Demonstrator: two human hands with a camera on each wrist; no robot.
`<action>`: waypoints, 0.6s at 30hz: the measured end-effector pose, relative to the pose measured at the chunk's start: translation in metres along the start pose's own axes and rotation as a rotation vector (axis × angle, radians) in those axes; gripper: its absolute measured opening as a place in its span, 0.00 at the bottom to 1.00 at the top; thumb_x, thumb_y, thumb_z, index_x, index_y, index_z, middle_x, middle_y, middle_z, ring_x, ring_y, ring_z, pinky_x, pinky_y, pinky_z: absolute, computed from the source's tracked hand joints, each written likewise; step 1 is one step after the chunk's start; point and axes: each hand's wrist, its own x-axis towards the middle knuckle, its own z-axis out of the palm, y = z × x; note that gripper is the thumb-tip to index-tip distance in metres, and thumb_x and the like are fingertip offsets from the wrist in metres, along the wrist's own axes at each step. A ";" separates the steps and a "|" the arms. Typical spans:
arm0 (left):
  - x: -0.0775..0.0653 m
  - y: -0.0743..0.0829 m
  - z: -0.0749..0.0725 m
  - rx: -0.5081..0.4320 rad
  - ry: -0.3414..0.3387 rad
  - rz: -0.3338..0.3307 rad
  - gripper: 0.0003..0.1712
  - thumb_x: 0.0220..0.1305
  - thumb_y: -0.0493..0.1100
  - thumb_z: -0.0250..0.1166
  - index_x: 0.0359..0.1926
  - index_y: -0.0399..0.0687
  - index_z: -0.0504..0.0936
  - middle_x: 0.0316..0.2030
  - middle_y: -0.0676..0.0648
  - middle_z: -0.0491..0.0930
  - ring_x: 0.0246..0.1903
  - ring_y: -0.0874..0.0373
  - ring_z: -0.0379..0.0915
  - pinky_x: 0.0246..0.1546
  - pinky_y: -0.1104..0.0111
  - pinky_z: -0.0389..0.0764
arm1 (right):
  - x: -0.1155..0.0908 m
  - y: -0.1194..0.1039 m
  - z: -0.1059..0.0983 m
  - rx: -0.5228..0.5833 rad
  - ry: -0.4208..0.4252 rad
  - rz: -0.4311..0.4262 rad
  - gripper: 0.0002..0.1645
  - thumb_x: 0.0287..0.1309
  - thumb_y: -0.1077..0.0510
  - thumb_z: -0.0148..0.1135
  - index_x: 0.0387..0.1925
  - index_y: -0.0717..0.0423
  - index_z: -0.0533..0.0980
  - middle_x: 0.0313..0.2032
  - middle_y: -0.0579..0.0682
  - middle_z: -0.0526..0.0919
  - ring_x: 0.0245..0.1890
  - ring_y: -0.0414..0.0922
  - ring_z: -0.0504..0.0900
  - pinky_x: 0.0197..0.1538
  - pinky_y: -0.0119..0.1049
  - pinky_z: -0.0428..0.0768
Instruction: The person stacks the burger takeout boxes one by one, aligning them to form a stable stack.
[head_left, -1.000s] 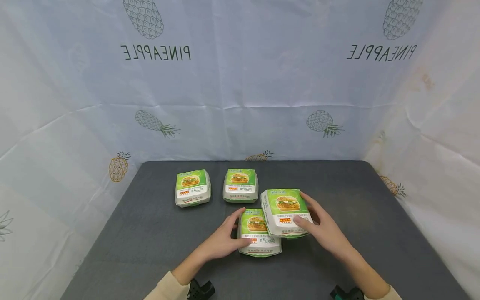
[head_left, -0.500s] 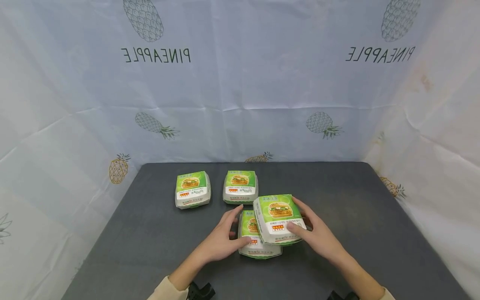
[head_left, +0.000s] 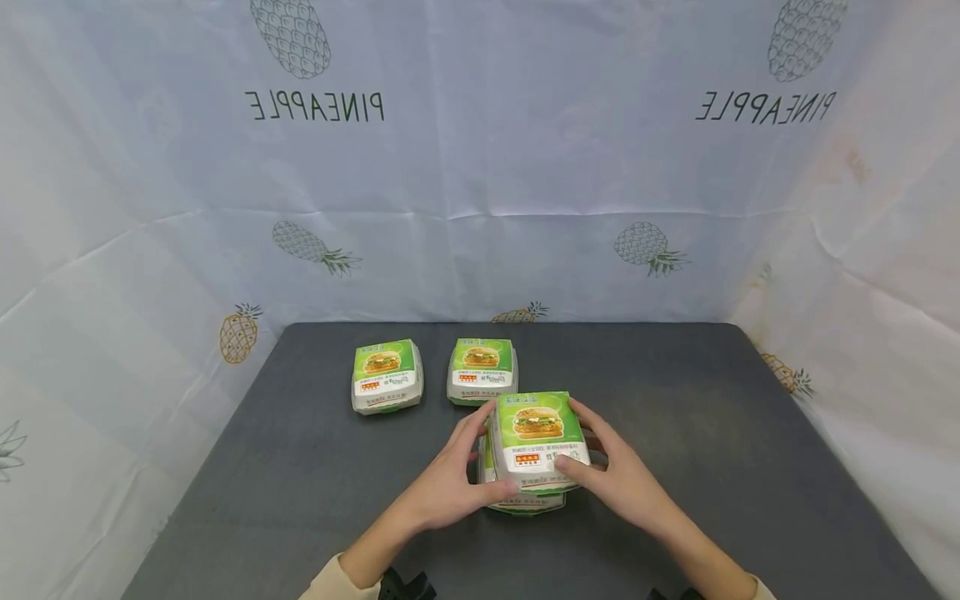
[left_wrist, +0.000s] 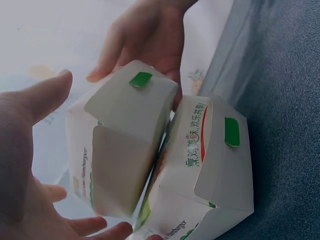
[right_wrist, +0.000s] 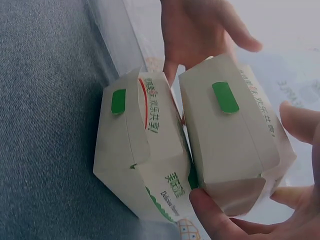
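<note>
My right hand (head_left: 630, 483) grips a green-and-white burger box (head_left: 538, 440) by its right side, thumb on the front of the lid. That box sits over a second burger box (head_left: 525, 505), covering most of its top in the head view. The left wrist view shows the upper box (left_wrist: 127, 145) tilted against the lower box (left_wrist: 222, 160), a narrow wedge between them. At their left side is my left hand (head_left: 448, 487), its fingers spread and thumb apart from the upper box. The right wrist view has the right fingers (right_wrist: 215, 215) under the upper box's edge.
Two more burger boxes stand towards the back of the dark grey table (head_left: 675, 392): a slightly turned left box (head_left: 387, 377) and a straight box (head_left: 482, 372) just behind the stack. A white pineapple-print cloth (head_left: 480, 150) hangs behind the table and on both sides.
The right hand has carried the upper box leftward, from overlapping the lower box's right part to above most of it. The left hand has stayed beside the lower box.
</note>
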 end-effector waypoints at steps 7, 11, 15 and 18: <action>0.001 -0.003 -0.002 -0.041 -0.002 -0.011 0.60 0.61 0.57 0.73 0.82 0.63 0.43 0.76 0.49 0.50 0.69 0.53 0.59 0.63 0.51 0.71 | -0.001 0.000 0.006 0.111 -0.081 0.021 0.58 0.61 0.53 0.74 0.81 0.45 0.47 0.74 0.59 0.55 0.71 0.64 0.60 0.47 0.36 0.84; 0.001 -0.007 -0.004 -0.035 0.007 -0.016 0.61 0.60 0.56 0.74 0.82 0.63 0.42 0.75 0.49 0.51 0.68 0.52 0.59 0.59 0.51 0.72 | -0.001 0.003 0.008 0.110 -0.109 -0.020 0.60 0.59 0.54 0.75 0.81 0.44 0.46 0.76 0.58 0.50 0.72 0.65 0.58 0.48 0.38 0.83; 0.001 -0.009 -0.006 -0.031 0.016 -0.014 0.61 0.60 0.54 0.75 0.82 0.66 0.42 0.75 0.49 0.51 0.70 0.50 0.58 0.59 0.48 0.71 | 0.000 0.008 0.008 0.050 -0.090 -0.084 0.58 0.58 0.52 0.76 0.81 0.42 0.50 0.75 0.56 0.53 0.72 0.63 0.60 0.53 0.39 0.81; 0.001 -0.010 -0.007 -0.030 0.023 -0.007 0.61 0.60 0.52 0.75 0.82 0.66 0.42 0.75 0.48 0.51 0.70 0.48 0.57 0.59 0.46 0.70 | 0.001 0.013 0.006 0.019 -0.081 -0.121 0.56 0.59 0.52 0.76 0.80 0.40 0.52 0.74 0.54 0.57 0.71 0.62 0.62 0.58 0.38 0.78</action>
